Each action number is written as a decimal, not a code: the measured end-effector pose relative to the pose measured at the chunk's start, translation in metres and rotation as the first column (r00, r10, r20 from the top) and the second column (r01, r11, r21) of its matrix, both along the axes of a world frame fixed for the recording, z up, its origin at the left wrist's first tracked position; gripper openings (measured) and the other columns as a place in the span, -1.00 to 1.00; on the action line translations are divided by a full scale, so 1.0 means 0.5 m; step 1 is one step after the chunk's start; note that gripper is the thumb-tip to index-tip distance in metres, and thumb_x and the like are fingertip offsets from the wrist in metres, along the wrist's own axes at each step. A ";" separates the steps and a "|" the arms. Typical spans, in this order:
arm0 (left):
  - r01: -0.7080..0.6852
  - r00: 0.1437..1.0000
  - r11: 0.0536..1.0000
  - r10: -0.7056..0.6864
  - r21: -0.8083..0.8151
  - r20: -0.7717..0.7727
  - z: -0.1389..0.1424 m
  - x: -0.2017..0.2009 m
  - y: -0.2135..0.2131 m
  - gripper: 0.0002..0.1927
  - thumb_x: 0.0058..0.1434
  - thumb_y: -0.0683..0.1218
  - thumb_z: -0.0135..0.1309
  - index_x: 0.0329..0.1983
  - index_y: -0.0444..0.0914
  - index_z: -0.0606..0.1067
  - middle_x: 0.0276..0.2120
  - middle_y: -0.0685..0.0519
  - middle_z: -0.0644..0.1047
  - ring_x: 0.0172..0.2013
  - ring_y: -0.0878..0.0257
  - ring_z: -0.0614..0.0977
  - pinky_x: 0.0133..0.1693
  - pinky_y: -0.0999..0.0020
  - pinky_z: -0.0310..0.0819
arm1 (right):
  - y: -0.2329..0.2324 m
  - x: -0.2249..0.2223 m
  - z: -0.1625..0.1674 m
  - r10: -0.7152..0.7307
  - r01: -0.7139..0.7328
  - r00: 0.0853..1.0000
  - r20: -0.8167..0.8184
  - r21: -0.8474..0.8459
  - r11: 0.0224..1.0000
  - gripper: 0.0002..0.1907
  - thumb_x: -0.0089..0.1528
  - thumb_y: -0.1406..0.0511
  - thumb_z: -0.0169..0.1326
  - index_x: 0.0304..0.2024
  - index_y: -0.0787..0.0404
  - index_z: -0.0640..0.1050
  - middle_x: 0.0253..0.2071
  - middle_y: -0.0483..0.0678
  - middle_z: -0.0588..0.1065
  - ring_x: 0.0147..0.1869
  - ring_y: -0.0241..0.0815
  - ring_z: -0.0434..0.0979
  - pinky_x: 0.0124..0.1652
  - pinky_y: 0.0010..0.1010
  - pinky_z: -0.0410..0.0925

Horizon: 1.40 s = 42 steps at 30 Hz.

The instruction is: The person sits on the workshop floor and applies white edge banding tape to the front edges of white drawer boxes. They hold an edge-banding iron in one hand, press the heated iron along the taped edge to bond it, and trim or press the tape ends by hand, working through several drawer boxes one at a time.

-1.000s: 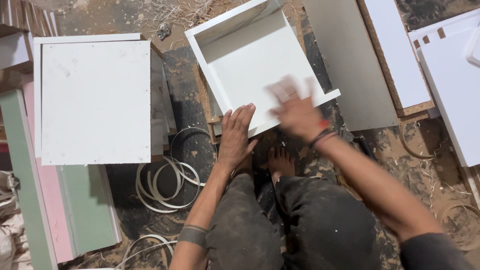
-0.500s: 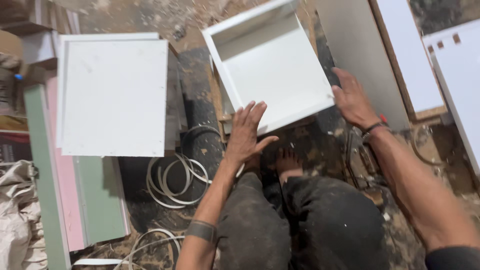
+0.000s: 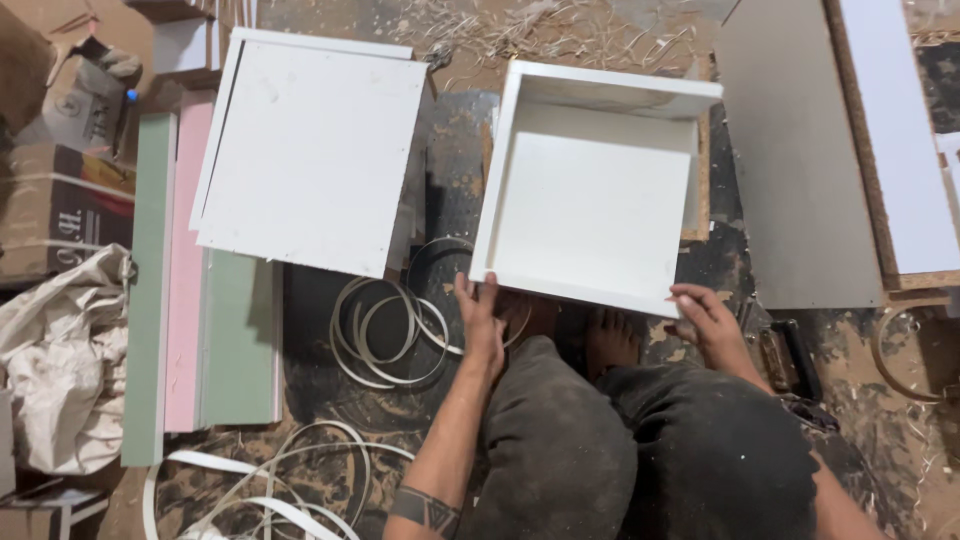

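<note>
A dark floor strip [image 3: 455, 170] lies open between box [image 3: 590, 200] and panel [image 3: 310, 150]; banding coils [image 3: 390, 320] clutter its near end.

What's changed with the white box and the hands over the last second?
The open white box was turned square to the person. The left hand and right hand moved out to its near corners. The closed white box and edging coils stayed put.

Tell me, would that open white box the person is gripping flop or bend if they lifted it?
Probably not: the white box is built of flat boards with upright walls, so it should stay stiff. The left hand and right hand grip its near corners, which hints it is bulky. Its smooth white faces may be a little slippery.
</note>
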State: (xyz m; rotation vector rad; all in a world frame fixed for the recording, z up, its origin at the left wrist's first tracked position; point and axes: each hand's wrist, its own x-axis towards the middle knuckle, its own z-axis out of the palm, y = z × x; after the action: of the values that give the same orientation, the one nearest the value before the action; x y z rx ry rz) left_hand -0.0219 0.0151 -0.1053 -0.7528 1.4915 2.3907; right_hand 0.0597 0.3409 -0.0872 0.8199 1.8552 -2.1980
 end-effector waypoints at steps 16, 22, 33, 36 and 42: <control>0.137 0.990 0.984 -0.138 0.114 -0.002 0.060 0.036 -0.007 -0.10 0.05 0.07 0.31 0.39 -0.21 0.14 0.20 -0.13 0.40 0.12 0.08 0.53 0.07 0.11 0.53 | -0.078 0.054 -0.114 0.038 -0.027 0.999 0.022 -0.376 0.926 -0.10 0.19 -0.08 0.15 0.41 0.29 0.27 0.38 0.20 0.33 0.46 0.11 0.32 0.35 0.02 0.20; -0.157 0.953 0.987 0.144 -0.030 -0.265 0.116 0.034 -0.099 -0.11 0.02 0.04 0.30 0.45 -0.14 0.28 0.32 -0.11 0.35 0.28 0.11 0.39 0.26 0.14 0.31 | -0.092 -0.013 -0.015 0.513 -0.540 0.835 -0.199 -0.116 0.834 -0.08 0.17 -0.06 0.17 0.45 0.21 0.22 0.35 0.17 0.36 0.43 0.10 0.34 0.32 0.00 0.25; -0.197 0.979 0.580 0.075 -0.790 -0.189 0.222 -0.241 -0.607 -0.35 0.34 0.42 -0.05 0.05 -0.21 0.50 -0.26 -0.06 0.60 -0.24 0.00 0.68 -0.29 0.13 0.50 | -0.130 -0.042 -0.024 0.699 -0.702 0.712 -0.071 -0.107 0.704 -0.36 0.28 0.16 0.08 0.39 0.20 0.35 0.21 0.11 0.50 0.36 -0.02 0.44 0.28 -0.13 0.28; 0.040 0.997 0.303 0.049 -0.952 0.058 0.241 -0.252 -0.664 -0.30 0.35 0.50 -0.13 -0.08 -0.20 0.52 -0.44 -0.01 0.63 -0.43 0.15 0.67 -0.32 0.29 0.47 | -0.113 -0.031 -0.048 0.667 -0.663 0.745 -0.005 -0.109 0.740 -0.37 0.28 0.17 0.05 0.39 0.18 0.34 0.21 0.06 0.50 0.35 -0.06 0.46 0.27 -0.17 0.31; -0.550 0.832 0.467 0.231 -0.693 -0.505 0.183 -0.183 -0.584 -0.49 0.50 0.23 -0.11 -0.30 -0.30 0.38 -0.58 0.08 0.42 -0.66 0.28 0.51 -0.53 0.33 0.38 | -0.117 -0.025 -0.071 0.595 -0.587 0.796 0.111 -0.102 0.803 -0.46 0.33 0.21 0.01 0.35 0.19 0.38 0.16 0.04 0.52 0.28 -0.11 0.49 0.22 -0.23 0.33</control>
State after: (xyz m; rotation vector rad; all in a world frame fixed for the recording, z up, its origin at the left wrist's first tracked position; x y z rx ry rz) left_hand -0.1134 -0.2771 -0.0140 -0.9610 2.9974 2.0456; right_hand 0.0474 0.2826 -0.1224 0.2950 1.6643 -1.7375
